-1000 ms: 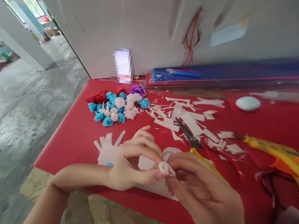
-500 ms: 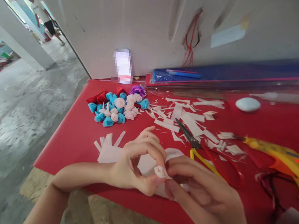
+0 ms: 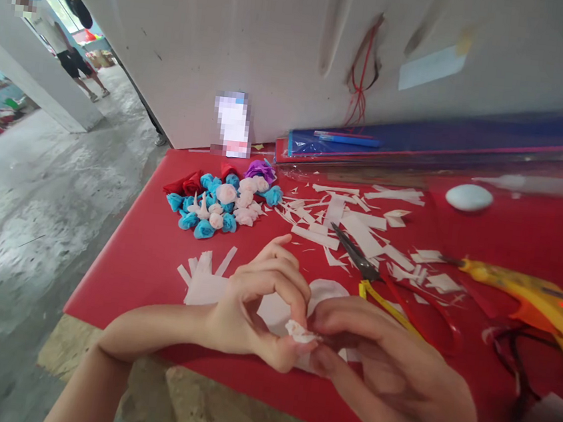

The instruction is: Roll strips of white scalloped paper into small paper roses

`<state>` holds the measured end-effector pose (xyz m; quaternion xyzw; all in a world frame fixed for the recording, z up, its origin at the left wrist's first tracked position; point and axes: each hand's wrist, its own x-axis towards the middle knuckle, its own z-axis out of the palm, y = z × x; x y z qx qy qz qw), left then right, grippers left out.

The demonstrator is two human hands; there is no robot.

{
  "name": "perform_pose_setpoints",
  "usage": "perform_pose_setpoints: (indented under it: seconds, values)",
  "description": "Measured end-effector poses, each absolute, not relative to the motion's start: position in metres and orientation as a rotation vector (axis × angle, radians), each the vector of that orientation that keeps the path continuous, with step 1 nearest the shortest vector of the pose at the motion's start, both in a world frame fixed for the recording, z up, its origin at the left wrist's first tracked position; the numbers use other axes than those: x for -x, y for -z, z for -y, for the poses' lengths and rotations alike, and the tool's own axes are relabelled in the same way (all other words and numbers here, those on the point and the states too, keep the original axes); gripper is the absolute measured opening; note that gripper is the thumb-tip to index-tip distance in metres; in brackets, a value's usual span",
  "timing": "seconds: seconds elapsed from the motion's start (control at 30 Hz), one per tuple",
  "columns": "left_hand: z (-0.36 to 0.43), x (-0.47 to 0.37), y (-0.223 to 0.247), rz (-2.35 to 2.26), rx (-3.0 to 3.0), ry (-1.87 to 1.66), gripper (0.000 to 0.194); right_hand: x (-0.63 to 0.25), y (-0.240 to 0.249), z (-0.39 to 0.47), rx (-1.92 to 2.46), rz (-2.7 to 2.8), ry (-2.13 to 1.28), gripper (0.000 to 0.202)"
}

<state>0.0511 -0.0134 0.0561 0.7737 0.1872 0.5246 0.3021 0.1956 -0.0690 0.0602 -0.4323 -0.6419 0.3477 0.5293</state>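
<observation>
Between the fingertips of my left hand [image 3: 266, 303] is a small pale paper flower [image 3: 300, 333], rolled in folds. My right hand [image 3: 385, 370] pinches its other end with thumb and fingers, so both hands are closed on it. Under and behind my hands lie white paper pieces [image 3: 207, 290], partly hidden by them. Scissors [image 3: 363, 266] with red and yellow handles lie just beyond my right hand. Farther back on the left sits a cluster of blue paper roses [image 3: 204, 228] with pale pink roses [image 3: 226, 194], red ones and a purple rose [image 3: 260, 170].
On the red table [image 3: 126, 255], paper scraps [image 3: 360, 233] spread behind the scissors. A yellow glue gun [image 3: 529, 291] with a dark cable lies right, near a white egg-shaped object [image 3: 468, 198]. A lit phone [image 3: 233, 125] leans on the panel. People stand on the far-left floor.
The paper flower has tilted and turned slightly between my fingertips. In the background a person has shifted left, and another person and a shoe have come into view.
</observation>
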Motion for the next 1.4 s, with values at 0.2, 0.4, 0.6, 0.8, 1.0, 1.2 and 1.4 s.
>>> perform_pose_setpoints:
  seconds: [0.2,0.4,0.6,0.8,1.0,1.2,1.4]
  values:
    - [0.013,-0.050,-0.056,-0.487,-2.053,-1.412,0.024,-0.196,-0.061,0.070,0.973,1.627,-0.714,0.021]
    - [0.011,-0.048,-0.058,-0.474,-2.104,-1.400,0.025,-0.200,-0.062,0.068,0.945,1.620,-0.744,0.018]
    - [0.009,-0.047,-0.060,-0.441,-2.157,-1.388,0.025,-0.203,-0.060,0.071,0.918,1.630,-0.788,0.022]
    - [0.008,-0.047,-0.060,-0.368,-2.195,-1.378,0.020,-0.200,-0.060,0.074,0.952,1.458,-1.120,0.014]
    - [0.007,-0.045,-0.064,-0.326,-2.254,-1.338,0.021,-0.198,-0.051,0.070,0.810,1.080,-1.744,0.020]
    - [0.005,-0.038,-0.064,-0.257,-2.284,-1.211,0.017,-0.199,-0.050,0.063,0.718,1.025,-2.027,0.019]
    - [0.001,-0.036,-0.072,-0.200,-2.329,-1.206,0.018,-0.204,-0.049,0.059,0.605,0.890,-2.263,0.013]
